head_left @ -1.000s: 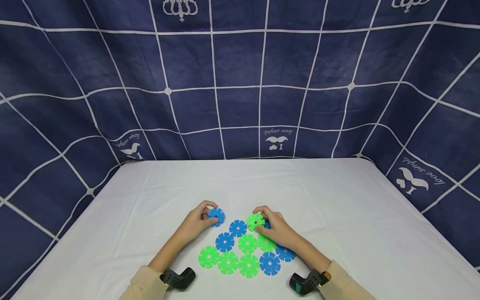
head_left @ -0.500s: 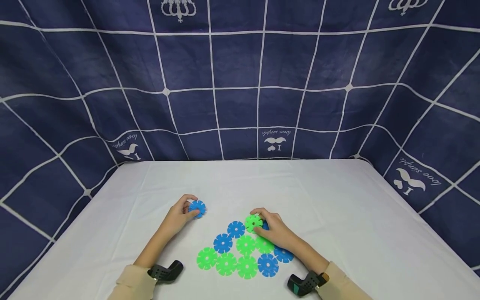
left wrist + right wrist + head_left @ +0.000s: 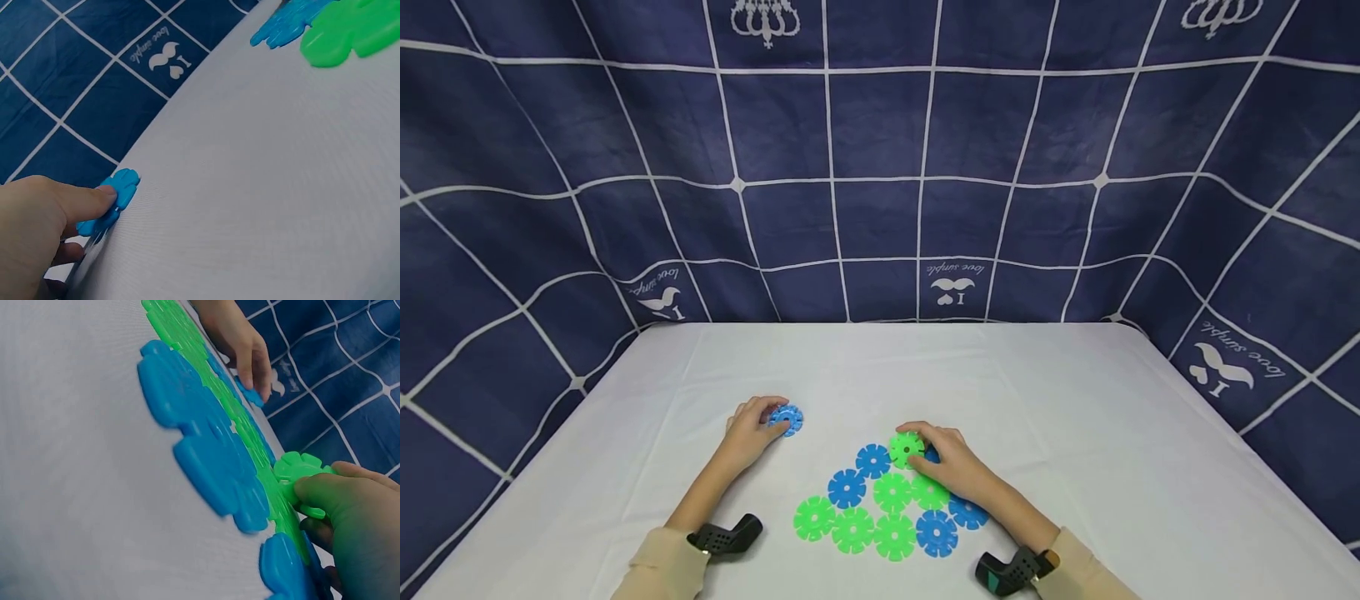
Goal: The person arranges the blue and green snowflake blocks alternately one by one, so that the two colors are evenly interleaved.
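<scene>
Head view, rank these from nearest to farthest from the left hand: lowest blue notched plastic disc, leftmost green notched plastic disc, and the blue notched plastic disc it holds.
1. Held blue disc, in the left hand.
2. Leftmost green disc, nearer the person.
3. Lowest blue disc, farther right.

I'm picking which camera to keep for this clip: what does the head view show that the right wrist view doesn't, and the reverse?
Only the head view: the beige sleeves and the black wrist devices.

Only the right wrist view: the lower fingers of the right hand, beneath the green disc it pinches.

Both: each hand's grip, with the left hand on a blue disc; other discs on the white cloth; the gridded curtain.
</scene>
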The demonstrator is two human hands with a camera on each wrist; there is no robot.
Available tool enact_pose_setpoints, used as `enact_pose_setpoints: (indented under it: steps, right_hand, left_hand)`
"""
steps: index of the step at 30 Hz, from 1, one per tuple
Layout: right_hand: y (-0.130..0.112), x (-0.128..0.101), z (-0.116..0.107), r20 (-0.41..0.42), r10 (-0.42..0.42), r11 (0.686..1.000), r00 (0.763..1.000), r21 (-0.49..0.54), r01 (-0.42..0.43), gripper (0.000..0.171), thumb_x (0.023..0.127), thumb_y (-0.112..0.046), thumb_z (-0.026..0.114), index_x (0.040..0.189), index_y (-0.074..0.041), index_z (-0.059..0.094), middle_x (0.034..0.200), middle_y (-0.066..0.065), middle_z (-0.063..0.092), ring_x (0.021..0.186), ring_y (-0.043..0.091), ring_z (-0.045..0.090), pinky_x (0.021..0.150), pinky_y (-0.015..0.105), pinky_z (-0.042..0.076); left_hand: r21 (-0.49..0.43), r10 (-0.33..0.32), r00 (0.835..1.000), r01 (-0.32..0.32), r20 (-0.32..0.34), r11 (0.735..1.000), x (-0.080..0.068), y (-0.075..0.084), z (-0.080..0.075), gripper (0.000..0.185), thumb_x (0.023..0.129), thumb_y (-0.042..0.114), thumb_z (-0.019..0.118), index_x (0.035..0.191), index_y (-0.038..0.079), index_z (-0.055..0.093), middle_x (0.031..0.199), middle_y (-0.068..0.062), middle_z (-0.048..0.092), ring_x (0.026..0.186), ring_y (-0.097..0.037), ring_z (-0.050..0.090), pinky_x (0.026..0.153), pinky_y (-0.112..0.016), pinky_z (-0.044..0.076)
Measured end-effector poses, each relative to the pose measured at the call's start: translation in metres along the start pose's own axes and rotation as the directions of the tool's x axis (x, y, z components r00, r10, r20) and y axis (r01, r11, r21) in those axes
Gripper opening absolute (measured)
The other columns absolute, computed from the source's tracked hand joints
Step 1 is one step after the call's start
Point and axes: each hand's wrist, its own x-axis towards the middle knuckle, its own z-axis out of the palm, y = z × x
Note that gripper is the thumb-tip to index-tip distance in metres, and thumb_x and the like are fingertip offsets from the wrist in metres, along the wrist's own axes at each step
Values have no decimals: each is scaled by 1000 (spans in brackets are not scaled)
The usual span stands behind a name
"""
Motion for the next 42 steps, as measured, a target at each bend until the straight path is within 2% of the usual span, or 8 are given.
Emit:
enact_pose_setpoints:
  steps: [3,6,13,17,20,26,34,42]
  right_hand:
    - [0,-1,0,12,0,1000,1000,-2,0,39,86,-26,60,123,-28,51,81,-11,47,83,11,41,90,43,26]
    - [1,-2,0,0,14,1000,1000,-14,-14,38,85,-25,61,122,-29,52,82,-10,46,88,14,39,86,41,28]
    - [-1,-1,0,-36,34,999,999,-21,-34,38,84,-21,64,119,-27,52,85,-8,45,98,20,36,84,41,30]
    - [-1,-1,0,-48,-12,999,999,-40,10,34,84,-24,63,117,-29,53,91,-9,55,95,15,42,88,43,29]
    - [-2,-1,-1,-52,-77,994,996,-79,73,30,85,-25,61,114,-29,55,102,-10,62,92,10,47,93,43,27]
    - [-6,-2,-4,-30,-127,986,991,-114,123,26,86,-23,59,112,-28,57,112,-12,62,102,12,50,95,44,30]
    - [-5,-1,-1,-18,-82,995,996,-59,81,26,88,-25,57,114,-28,57,115,-7,61,111,20,48,95,49,32]
    - [-4,3,-2,-55,-57,994,997,93,62,31,87,-12,53,116,-21,60,118,-5,61,114,21,52,96,50,34]
  left_hand:
    - [26,17,1000,-17,20,1000,-2,-2,0,37,84,18,62,118,5,57,114,-16,55,99,-26,44,83,-41,25]
    - [43,35,999,-36,36,998,-2,-3,1,37,86,19,60,119,4,57,117,-17,53,105,-29,43,86,-44,26]
    - [25,138,990,-137,-11,990,-4,-9,4,39,87,32,57,115,4,59,111,-17,53,105,-30,43,87,-46,26]
    - [15,101,995,-101,6,995,-4,-5,0,45,87,35,57,118,3,56,115,-18,53,107,-32,43,87,-48,26]
    - [58,78,997,-79,17,995,-3,-6,-2,49,85,38,59,121,5,55,118,-15,52,109,-31,43,88,-46,26]
    - [139,75,997,-79,34,987,-3,-7,-4,51,79,40,65,119,9,57,118,-13,51,108,-28,43,85,-43,27]
    - [159,81,996,-85,31,984,-4,-8,-2,52,78,41,66,119,10,58,117,-13,50,105,-27,42,83,-42,28]
    - [177,102,994,-105,24,979,-5,-7,1,55,77,44,66,120,10,57,116,-13,50,104,-28,45,84,-43,29]
